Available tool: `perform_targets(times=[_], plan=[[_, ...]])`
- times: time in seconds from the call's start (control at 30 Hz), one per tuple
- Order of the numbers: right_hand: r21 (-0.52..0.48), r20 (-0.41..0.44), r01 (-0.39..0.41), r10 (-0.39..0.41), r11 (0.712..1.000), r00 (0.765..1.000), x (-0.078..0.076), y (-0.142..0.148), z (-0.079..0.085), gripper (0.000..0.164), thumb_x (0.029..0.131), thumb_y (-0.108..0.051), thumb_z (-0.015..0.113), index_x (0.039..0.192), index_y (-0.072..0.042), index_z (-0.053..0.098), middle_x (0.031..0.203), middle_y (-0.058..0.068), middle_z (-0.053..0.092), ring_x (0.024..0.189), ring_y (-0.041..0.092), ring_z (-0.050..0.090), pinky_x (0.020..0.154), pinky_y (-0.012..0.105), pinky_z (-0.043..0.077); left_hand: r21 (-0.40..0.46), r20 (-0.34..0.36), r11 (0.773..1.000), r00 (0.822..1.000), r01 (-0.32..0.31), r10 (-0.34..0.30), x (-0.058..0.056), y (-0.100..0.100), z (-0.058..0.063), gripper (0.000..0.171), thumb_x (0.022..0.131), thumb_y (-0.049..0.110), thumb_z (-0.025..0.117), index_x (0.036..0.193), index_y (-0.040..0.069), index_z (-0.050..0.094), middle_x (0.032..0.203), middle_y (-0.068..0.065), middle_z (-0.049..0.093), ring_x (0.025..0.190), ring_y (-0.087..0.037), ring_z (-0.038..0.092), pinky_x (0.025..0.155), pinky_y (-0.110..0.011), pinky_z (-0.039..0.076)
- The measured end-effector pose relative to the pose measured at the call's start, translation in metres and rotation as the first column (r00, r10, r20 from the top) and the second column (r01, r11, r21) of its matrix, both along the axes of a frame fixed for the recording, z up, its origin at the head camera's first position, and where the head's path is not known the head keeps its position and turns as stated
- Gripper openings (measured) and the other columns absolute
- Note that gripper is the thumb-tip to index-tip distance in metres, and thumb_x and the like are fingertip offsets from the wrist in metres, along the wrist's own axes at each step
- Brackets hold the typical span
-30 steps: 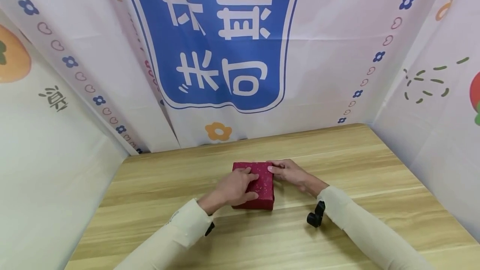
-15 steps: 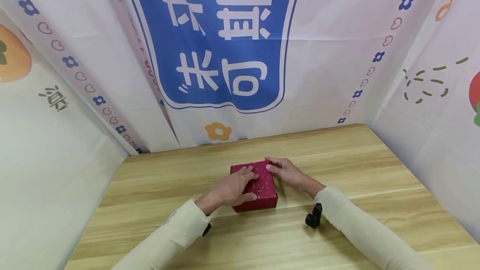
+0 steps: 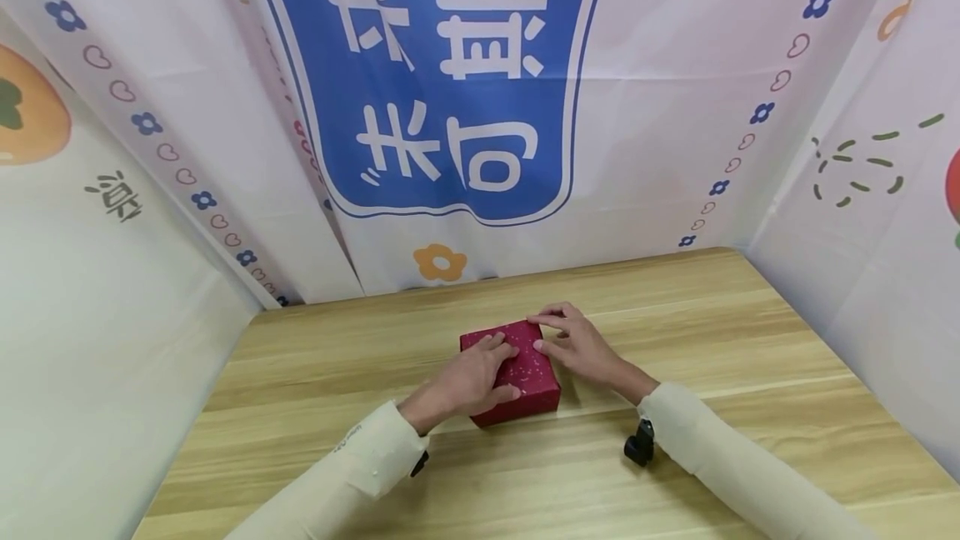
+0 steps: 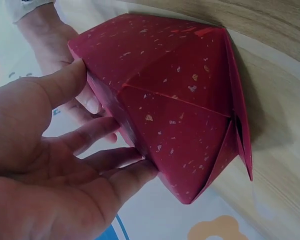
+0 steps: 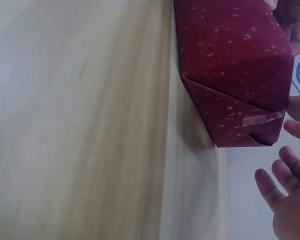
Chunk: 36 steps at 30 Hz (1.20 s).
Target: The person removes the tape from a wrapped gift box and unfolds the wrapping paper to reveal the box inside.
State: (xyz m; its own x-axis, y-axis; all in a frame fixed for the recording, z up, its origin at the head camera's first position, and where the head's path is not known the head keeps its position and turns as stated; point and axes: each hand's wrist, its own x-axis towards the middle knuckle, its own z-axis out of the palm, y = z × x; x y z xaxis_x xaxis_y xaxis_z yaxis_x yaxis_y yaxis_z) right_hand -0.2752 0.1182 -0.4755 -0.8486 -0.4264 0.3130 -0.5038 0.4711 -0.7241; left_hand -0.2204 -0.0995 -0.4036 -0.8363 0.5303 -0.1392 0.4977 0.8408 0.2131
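A box wrapped in dark red paper with pale flecks (image 3: 528, 375) sits on the wooden table, turned a little askew. My left hand (image 3: 468, 375) rests on its top, fingers extended and thumb spread toward the near edge. At the far right corner, my right hand (image 3: 583, 348) has its forefinger and thumb at the top edge. Its other fingers are spread off the paper in the right wrist view. A strip of clear tape (image 5: 262, 119) lies across the folds at the right end. On the left end, a folded paper flap (image 4: 235, 95) stands slightly away from the box.
Wood-grain tabletop (image 3: 337, 382) surrounds the box. Printed white cloth (image 3: 645, 140) hangs behind it and along both sides, with a large blue panel (image 3: 420, 82) at the back. A small black device (image 3: 640, 442) hangs under the right cuff.
The box has turned slightly counterclockwise, its near right corner swinging right. My right hand has shifted a little farther back with its fingers lifted and spread; my left hand stays on top.
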Motion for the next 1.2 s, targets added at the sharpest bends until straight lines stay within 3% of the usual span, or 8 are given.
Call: perform_targets(times=[0.2,0.43,0.8,0.93,1.2], plan=[[0.073,-0.122,-0.003,0.012,0.997,0.992,0.004,0.005,0.005,0.022,0.092,-0.018,0.070,0.113,-0.016,0.076,0.110,0.003,0.058,0.106,0.018,0.053,0.088,0.039,0.051,-0.006,-0.011,1.000,1.000,-0.005,0.005,0.001,0.002,0.000,0.061,0.093,0.039,0.066,0.142,0.007,0.050,0.152,-0.020,0.043,0.142,-0.036,0.039,0.115,-0.047,0.037],[0.131,-0.201,-0.052,0.078,0.990,0.977,0.008,0.010,0.010,0.017,0.091,-0.020,0.071,0.106,-0.017,0.078,0.100,-0.004,0.062,0.097,0.012,0.056,0.083,0.032,0.050,-0.003,-0.034,1.000,0.999,-0.003,0.003,0.001,0.003,-0.001,0.061,0.092,0.039,0.067,0.141,0.006,0.051,0.151,-0.021,0.044,0.141,-0.037,0.042,0.114,-0.046,0.038],[0.284,-0.378,-0.042,0.152,0.958,0.913,0.013,0.008,0.014,0.013,0.089,-0.016,0.072,0.101,-0.012,0.078,0.095,-0.003,0.067,0.091,0.011,0.062,0.082,0.029,0.057,0.013,-0.031,1.000,1.000,-0.004,0.005,0.002,0.002,0.000,0.060,0.092,0.037,0.068,0.140,0.005,0.053,0.150,-0.021,0.046,0.141,-0.037,0.042,0.115,-0.046,0.038],[0.352,-0.366,-0.035,0.172,0.935,0.914,0.014,0.004,0.023,0.013,0.091,-0.016,0.071,0.101,-0.012,0.077,0.095,-0.002,0.068,0.090,0.011,0.062,0.081,0.029,0.057,0.007,-0.024,1.000,1.000,-0.013,0.013,0.002,0.002,0.001,0.060,0.092,0.038,0.068,0.140,0.006,0.053,0.150,-0.020,0.045,0.141,-0.036,0.041,0.115,-0.046,0.038],[0.429,-0.296,-0.023,0.164,0.903,0.941,0.014,-0.004,0.035,0.012,0.092,-0.017,0.069,0.099,-0.010,0.075,0.096,0.002,0.070,0.089,0.014,0.064,0.081,0.030,0.057,0.000,-0.020,1.000,1.000,-0.017,0.017,0.001,0.002,0.000,0.060,0.092,0.039,0.068,0.141,0.007,0.052,0.151,-0.019,0.045,0.142,-0.034,0.041,0.115,-0.046,0.037]])
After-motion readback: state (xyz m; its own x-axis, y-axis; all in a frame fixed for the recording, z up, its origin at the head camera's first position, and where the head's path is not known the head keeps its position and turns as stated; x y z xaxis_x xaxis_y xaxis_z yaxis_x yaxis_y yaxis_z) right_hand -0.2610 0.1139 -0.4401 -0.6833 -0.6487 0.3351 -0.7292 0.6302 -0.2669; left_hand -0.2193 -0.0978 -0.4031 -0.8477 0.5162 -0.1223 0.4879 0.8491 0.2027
